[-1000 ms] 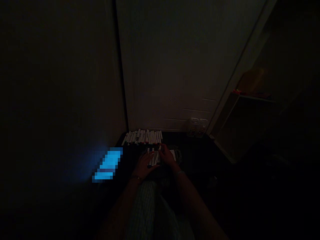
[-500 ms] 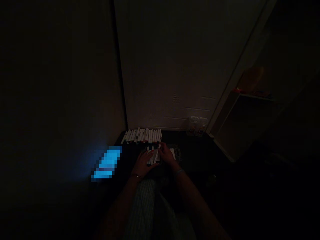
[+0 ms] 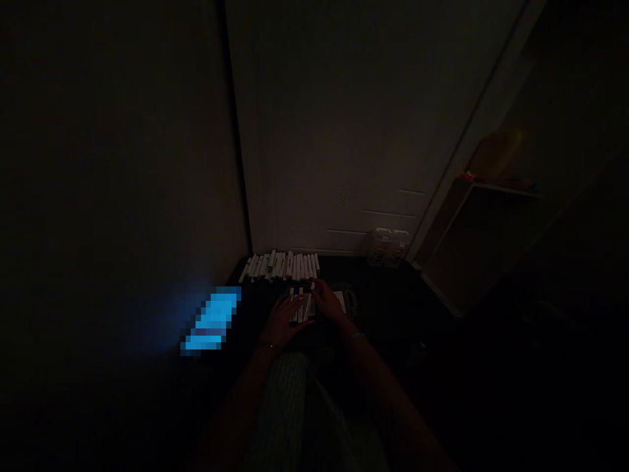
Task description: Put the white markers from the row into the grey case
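Bending inward at the far end of a white marker [image 3: 312, 286], the right hand [image 3: 329, 303] is bringing its fingers close to that marker; the dim light is hiding the fingertips, so I cannot tell whether they are clamping it or only touching it. The left hand [image 3: 282, 322] is lying palm down with its fingers spread apart, reaching over the near group of markers [image 3: 301, 308]; these are lying side by side between the two hands, most of them pointing roughly toward 12 o'clock, one leaning toward 1; a small red patch is showing by the left fingertips.

Taking the hands as the centre of the clock, a clear case [image 3: 351, 300] is lying at 3 o'clock, just beside the right hand, with a white patch [image 3: 339, 298] showing next to it; a long row of markers [image 3: 280, 265] is lying between 11 and 12 o'clock, near the foot of the wall [image 3: 319, 164], its pens packed closely together; two clear jugs [image 3: 388, 249] are standing side by side at 2 o'clock, also near the wall.

Farther out, a bright blue pixelated patch [image 3: 211, 321] is glowing at 9 o'clock; a shelf [image 3: 506, 190] is showing well apart at 2 o'clock, with red and yellowish things resting on it, too dim to name; the dark table [image 3: 388, 295] is running beneath the markers, the case and the jugs.
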Available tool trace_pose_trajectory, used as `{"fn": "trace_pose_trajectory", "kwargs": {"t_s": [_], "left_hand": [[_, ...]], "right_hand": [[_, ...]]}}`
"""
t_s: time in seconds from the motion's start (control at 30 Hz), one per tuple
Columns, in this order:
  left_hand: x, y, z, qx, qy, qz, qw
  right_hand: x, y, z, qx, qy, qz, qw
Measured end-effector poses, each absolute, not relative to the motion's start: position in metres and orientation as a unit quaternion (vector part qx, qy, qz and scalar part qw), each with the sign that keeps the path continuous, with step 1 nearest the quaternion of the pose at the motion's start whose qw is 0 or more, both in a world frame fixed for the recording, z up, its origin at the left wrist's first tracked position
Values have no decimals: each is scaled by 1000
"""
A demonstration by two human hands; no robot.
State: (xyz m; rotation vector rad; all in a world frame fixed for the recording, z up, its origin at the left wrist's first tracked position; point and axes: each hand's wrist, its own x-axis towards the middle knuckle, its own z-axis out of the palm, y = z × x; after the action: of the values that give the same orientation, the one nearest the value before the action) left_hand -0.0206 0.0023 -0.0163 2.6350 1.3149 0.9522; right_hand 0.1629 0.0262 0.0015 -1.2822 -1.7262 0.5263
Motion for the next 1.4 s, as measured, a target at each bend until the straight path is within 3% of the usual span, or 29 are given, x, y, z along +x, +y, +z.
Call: {"fn": "trace_pose_trajectory", "kwargs": {"t_s": [0.47, 1.4], "left_hand": [[-21, 5, -20, 850, 425, 310, 19], [-20, 1, -14, 847, 429, 313, 24]], "right_hand": [[163, 45, -2, -494, -601, 346, 524], [152, 70, 2, -480, -633, 335, 507]]}}
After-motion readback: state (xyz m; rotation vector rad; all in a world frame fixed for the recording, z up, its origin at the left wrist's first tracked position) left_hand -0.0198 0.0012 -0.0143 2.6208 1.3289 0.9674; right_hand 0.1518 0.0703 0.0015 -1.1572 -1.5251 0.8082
